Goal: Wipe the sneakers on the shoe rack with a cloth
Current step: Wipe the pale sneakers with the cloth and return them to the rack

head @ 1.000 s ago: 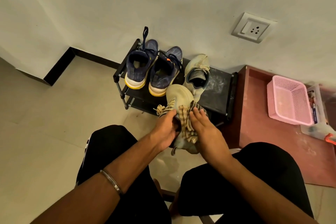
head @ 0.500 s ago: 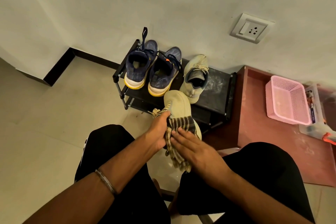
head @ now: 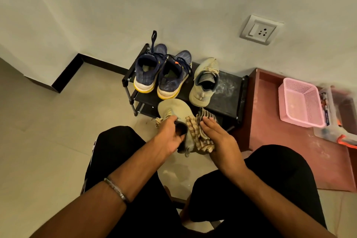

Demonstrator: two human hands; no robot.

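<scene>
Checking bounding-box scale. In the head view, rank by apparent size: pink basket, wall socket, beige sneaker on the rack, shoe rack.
Largest to smallest as they look:
1. shoe rack
2. pink basket
3. beige sneaker on the rack
4. wall socket
The basket and the sneaker are close; wide-angle stretch near the edge may inflate the basket.

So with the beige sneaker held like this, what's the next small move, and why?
Probably drag the striped cloth forward toward the toe of the beige sneaker: the right hand presses it on the heel side, the left hand grips the collar, and the toe is uncovered.
</scene>
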